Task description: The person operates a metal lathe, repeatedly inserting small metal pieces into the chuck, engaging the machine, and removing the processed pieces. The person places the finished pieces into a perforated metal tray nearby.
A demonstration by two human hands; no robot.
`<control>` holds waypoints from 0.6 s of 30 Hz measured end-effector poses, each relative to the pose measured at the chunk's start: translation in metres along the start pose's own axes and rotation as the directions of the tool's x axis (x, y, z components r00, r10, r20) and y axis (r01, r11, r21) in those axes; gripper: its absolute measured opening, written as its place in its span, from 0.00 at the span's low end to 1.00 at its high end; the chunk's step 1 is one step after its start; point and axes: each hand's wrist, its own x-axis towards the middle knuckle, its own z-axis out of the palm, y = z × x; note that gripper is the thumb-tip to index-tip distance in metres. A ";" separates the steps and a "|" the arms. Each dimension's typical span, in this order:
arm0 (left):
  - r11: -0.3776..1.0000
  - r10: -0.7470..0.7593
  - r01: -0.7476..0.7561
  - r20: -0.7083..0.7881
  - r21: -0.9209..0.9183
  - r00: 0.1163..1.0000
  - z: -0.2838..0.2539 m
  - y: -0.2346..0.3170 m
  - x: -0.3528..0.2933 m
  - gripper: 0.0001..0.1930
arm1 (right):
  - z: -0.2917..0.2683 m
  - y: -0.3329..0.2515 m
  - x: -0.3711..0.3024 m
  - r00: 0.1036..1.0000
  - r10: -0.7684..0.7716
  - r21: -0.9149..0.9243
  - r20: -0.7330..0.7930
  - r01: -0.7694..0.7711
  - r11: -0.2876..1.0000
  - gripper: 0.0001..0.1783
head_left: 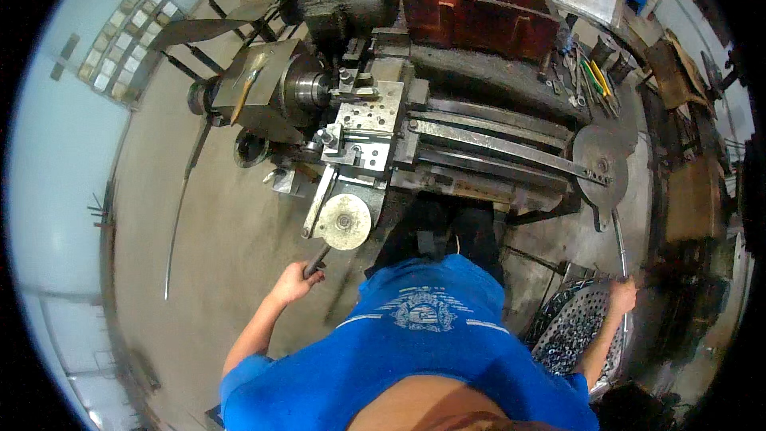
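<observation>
My left hand (pixel 294 282) is closed around the dark grip of a lever (pixel 318 258). That lever joins a pale round metal disc (pixel 345 222) at the front of a lathe-like machine. Out to the right, my right hand (pixel 622 297) wraps round a long thin metal lever (pixel 621 243), which runs down from a larger dark disc (pixel 594 179) at the machine's right end. Between the two, a slide plate with tool blocks (pixel 373 112) sits close to the round spindle head (pixel 306 84). Any workpiece there is too small to make out.
A perforated basket (pixel 546 343) full of small metal parts stands beside my right forearm. Behind the machine are a motor (pixel 343 4) and a dark red box (pixel 479 16). Hand tools (pixel 586 76) lie at the back right. A brush (pixel 249 89) rests on the headstock.
</observation>
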 end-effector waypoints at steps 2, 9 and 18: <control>0.999 0.007 -0.005 0.030 -0.036 1.000 0.002 -0.012 0.004 0.11 | 0.011 0.004 -0.012 0.992 -0.081 0.017 -0.092 0.083 0.996 0.26; 1.000 0.007 -0.008 0.056 0.016 0.998 0.002 -0.011 0.008 0.11 | 0.014 0.002 -0.020 0.999 -0.024 -0.045 -0.048 0.022 0.999 0.23; 0.991 -0.124 0.125 -0.008 0.057 0.992 0.000 0.013 0.001 0.09 | -0.024 -0.028 -0.027 0.983 0.121 -0.010 0.136 -0.120 0.993 0.30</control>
